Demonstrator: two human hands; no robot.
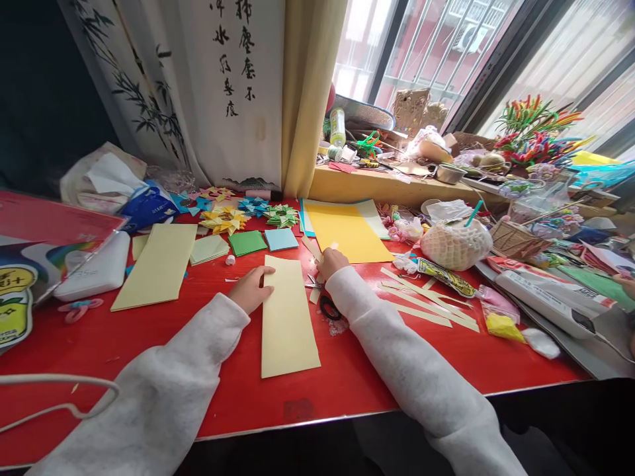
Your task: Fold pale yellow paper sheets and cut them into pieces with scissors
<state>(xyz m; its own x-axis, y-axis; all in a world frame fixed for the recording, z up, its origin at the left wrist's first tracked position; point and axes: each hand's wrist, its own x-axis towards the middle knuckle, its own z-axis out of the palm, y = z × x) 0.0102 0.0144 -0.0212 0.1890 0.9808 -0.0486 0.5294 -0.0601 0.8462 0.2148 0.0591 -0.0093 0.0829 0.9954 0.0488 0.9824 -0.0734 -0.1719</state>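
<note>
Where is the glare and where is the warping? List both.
Head view: daylight blows out the barred window at top right; the red table's near edge bows from wide-angle distortion; the pale yellow paper strip under the left hand stays sharp.

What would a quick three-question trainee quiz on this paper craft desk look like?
1. True or false: the left hand rests on the pale yellow sheet.
2. What lies on the table just behind the right wrist: A scissors, B a stapler, C a ruler?
3. What colour is the big sheet beyond the right hand?

Key: 1 true. 2 A. 3 bright yellow.
</note>
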